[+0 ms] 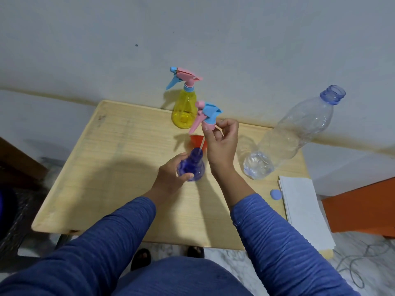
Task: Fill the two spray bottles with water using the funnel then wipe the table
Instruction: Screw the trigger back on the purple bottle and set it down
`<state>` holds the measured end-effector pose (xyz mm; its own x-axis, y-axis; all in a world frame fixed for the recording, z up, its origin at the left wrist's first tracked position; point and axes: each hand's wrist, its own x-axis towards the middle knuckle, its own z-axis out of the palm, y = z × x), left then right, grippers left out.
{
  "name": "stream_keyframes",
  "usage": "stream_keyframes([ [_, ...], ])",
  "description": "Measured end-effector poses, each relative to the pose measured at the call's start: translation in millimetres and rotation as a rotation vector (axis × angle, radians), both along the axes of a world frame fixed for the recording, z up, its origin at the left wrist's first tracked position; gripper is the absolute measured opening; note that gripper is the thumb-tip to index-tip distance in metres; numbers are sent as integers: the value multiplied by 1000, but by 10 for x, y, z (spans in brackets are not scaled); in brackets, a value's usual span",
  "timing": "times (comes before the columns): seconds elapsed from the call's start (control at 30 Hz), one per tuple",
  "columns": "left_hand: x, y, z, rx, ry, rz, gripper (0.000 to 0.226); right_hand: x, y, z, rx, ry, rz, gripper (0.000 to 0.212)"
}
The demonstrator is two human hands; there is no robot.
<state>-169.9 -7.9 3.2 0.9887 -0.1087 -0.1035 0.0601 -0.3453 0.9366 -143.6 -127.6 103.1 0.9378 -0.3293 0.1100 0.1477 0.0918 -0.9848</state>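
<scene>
My left hand (171,175) grips the blue spray bottle (193,167), which stands upright near the middle of the wooden table (106,167). My right hand (221,144) holds its pink and blue spray head (206,116) lifted above the bottle. The thin dip tube (202,146) still reaches down into the open neck. The orange funnel (195,140) lies on the table just behind the blue bottle, partly hidden by my right hand. A yellow spray bottle (184,107) with its head on stands at the table's far edge.
A large clear plastic bottle (299,133), uncapped and holding a little water, stands at the right. Its blue cap (275,195) lies beside a stack of white paper towels (303,212) at the table's right edge. A white wall runs behind the table.
</scene>
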Motion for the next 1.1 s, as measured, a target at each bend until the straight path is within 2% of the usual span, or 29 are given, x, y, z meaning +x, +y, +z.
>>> stream_keyframes([
  [0.07,-1,-3,-2,3,-5,0,62,-82,1,-124,-54,59,37,42],
  [0.2,11,10,-38,44,-7,19,63,-220,-37,-358,-234,63,144,85],
  [0.27,6,7,-42,48,-33,11,62,-237,-51,-442,-364,39,196,91],
  [0.37,5,4,-41,43,-72,-3,58,-201,-79,-492,-472,43,226,74],
  [0.47,8,14,-42,50,-99,-17,57,-164,-126,-504,-493,46,262,58],
  [0.67,22,20,-97,93,-123,-18,60,-142,-297,-433,-585,55,411,49],
  [0.8,16,22,-91,88,-116,-23,56,-113,-269,-444,-689,-55,409,48],
  [1.1,18,18,-92,92,-117,-23,55,-201,-178,-517,-404,43,302,47],
])
